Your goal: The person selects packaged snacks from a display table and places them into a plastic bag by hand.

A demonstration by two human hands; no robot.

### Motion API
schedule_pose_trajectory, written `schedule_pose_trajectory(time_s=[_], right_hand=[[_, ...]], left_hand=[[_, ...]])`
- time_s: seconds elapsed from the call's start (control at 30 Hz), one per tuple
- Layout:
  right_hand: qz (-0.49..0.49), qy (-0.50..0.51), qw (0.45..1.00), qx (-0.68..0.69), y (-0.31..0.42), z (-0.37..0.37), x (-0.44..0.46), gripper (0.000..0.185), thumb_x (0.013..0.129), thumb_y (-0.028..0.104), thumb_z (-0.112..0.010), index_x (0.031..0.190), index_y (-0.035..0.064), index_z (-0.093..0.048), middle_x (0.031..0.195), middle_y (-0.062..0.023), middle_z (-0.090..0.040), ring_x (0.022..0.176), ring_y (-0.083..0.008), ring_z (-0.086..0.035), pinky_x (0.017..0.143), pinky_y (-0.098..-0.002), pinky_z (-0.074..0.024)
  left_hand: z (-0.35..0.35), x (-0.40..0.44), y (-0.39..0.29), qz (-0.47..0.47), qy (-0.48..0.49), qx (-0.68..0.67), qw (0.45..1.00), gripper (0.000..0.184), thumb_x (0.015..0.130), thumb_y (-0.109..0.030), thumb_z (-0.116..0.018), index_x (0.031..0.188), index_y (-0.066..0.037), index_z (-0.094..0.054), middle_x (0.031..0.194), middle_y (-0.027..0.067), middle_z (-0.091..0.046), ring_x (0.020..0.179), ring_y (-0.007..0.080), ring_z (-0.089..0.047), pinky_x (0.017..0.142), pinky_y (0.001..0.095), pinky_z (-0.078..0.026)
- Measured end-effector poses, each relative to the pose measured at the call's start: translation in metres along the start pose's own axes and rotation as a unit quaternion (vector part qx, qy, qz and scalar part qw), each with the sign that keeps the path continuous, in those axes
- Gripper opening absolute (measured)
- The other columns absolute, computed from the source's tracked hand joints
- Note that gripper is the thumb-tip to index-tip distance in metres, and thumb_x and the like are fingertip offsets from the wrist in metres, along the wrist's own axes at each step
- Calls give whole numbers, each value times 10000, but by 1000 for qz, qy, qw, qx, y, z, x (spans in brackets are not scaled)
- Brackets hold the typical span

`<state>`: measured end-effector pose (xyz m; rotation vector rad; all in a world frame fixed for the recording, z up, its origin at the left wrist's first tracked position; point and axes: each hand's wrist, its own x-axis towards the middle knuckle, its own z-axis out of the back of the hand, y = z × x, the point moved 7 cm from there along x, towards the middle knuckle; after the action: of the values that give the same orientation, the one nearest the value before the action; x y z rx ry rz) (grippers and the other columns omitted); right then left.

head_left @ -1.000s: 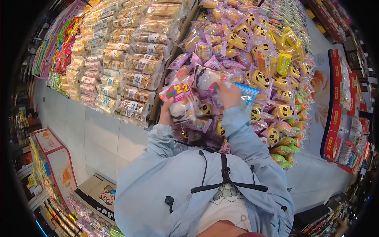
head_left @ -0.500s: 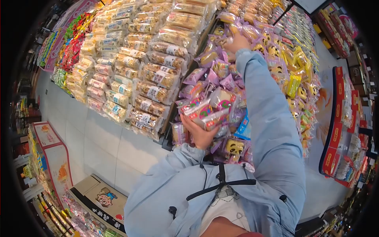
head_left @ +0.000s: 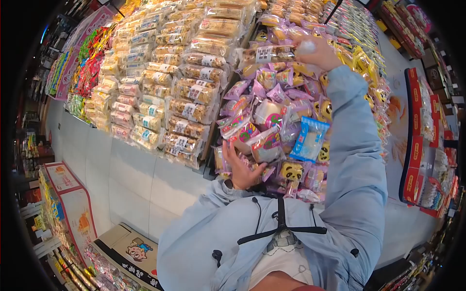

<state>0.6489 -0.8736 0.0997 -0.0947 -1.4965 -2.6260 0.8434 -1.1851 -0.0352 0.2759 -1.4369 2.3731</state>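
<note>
A long clear packet [head_left: 268,54] with brown contents and a black-and-white label is held above the far part of a heap of purple-edged packets. Its long axis runs roughly sideways across the view, one end toward the rows of long packets at the left, the other in the grip of the right hand [head_left: 318,52]. That hand is closed around this end, knuckles upward; a whitish patch shows at the grip, too blurred to identify.

The left hand [head_left: 244,170] is well apart from the right, low at the near part of the heap. Its thumb and fingers are spread, against the near side of packets with colourful numerals [head_left: 267,145]; whether it bears any of their weight cannot be told.

The heap fills one section of the display, with panda-faced packets [head_left: 292,170] among it. A blue-edged packet [head_left: 309,138] lies on top, right of the numeral packets, its longer side running away from the person. A dark divider [head_left: 214,138] separates this section from the neighbouring one, where long packets [head_left: 188,110] lie stacked in columns. Farther out, a red-edged display [head_left: 412,140] stands at the right and a cardboard box [head_left: 116,242] at the lower left.
</note>
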Motion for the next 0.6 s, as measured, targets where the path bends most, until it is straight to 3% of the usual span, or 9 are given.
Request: schedule_pose_trajectory(time_s=[0.1, 0.17, 0.2, 0.23, 0.3, 0.4, 0.43, 0.5, 0.6], right_hand=[[73, 80, 994, 7, 70, -6, -41, 365, 610, 105, -662, 969, 67, -612, 916, -34, -591, 844, -131, -543, 763, -275, -428], [111, 140, 984, 5, 104, -16, -65, 392, 586, 102, -636, 975, 58, -605, 947, -40, -583, 891, -135, -530, 800, -278, -408], [119, 172, 978, 14, 116, -22, -76, 399, 571, 106, -622, 967, 55, -605, 959, -42, -581, 904, -139, -526, 809, -283, -402], [129, 205, 970, 22, 128, -29, -86, 407, 556, 110, -607, 959, 51, -606, 970, -44, -579, 916, -143, -523, 818, -287, -397], [119, 262, 957, 34, 147, -50, -107, 426, 532, 99, -584, 954, 44, -609, 964, -49, -581, 915, -156, -530, 815, -290, -411], [163, 322, 931, 54, 153, -82, -127, 404, 580, 60, -595, 983, 40, -612, 1027, -69, -583, 932, -142, -537, 797, -268, -436], [157, 283, 940, 111, 153, -87, -131, 405, 604, 62, -610, 1008, 34, -602, 1048, -76, -581, 937, -141, -539, 801, -267, -438], [138, 198, 946, 219, 154, -98, -147, 412, 653, 67, -639, 1058, 23, -581, 1089, -90, -577, 946, -139, -545, 808, -264, -442], [50, 10, 943, 329, 135, -97, -177, 531, 694, 98, -690, 1177, 17, -487, 1099, -93, -574, 947, -130, -544, 814, -265, -451]], left_hand=[[19, 8, -18, -52, -13, -16, 998, 1107, 609, -412, -770, 1345, 73, -100, 1391, 250, -73, 1294, 389, -131, 1046, 454, -186], [41, 24, -33, -52, -72, -52, 995, 932, 683, -376, -703, 1334, 46, -187, 1374, 229, -141, 1278, 370, -186, 1039, 449, -199], [51, 34, -29, -75, -117, -88, 986, 774, 747, -371, -630, 1310, 23, -275, 1332, 200, -272, 1227, 321, -295, 1012, 417, -254], [50, 48, -27, -20, -47, -221, 974, 736, 772, -388, -597, 1303, 22, -293, 1305, 189, -323, 1207, 305, -339, 1004, 405, -277], [55, 74, -52, 87, 91, -463, 877, 674, 822, -422, -531, 1288, 20, -328, 1250, 168, -424, 1166, 273, -426, 986, 381, -324], [26, 66, -88, 122, 351, -490, 788, 665, 795, -404, -604, 1280, -16, -366, 1151, 110, -523, 1009, 191, -534, 880, 306, -415], [26, 54, -105, 143, 353, -523, 762, 614, 795, -309, -632, 1279, -36, -371, 1113, 111, -548, 988, 168, -546, 861, 295, -427], [32, 39, -115, 147, 338, -463, 806, 541, 804, -225, -632, 1247, -34, -389, 1083, 121, -561, 990, 189, -561, 856, 313, -448], [38, 14, -113, 210, 206, -608, 737, 432, 841, -121, -584, 1219, -22, -400, 1093, 115, -553, 958, 188, -571, 817, 303, -469]])
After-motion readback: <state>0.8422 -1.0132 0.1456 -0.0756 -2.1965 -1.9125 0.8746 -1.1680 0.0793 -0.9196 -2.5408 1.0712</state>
